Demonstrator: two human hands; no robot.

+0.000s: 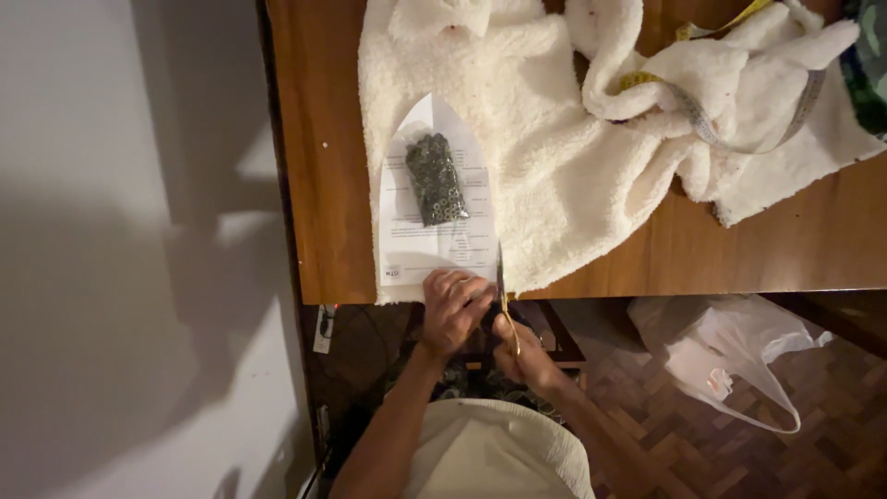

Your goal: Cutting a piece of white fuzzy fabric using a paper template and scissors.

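Your left hand (455, 310) presses flat, fingers loose, on the paper (434, 236) at the bench (314, 166) edge; your right hand (522, 356) clenches the scissors (504, 300). A bag of rings (436, 180) lies on the paper, with fleece (554, 157) and tape measure (711, 125) beyond.

Fluffy white fabric (545, 157) lies on the brown wooden table (314, 166), under a white paper (416, 249).

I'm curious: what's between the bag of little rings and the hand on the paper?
Only bare white paper pattern, between bag and left hand, head view.
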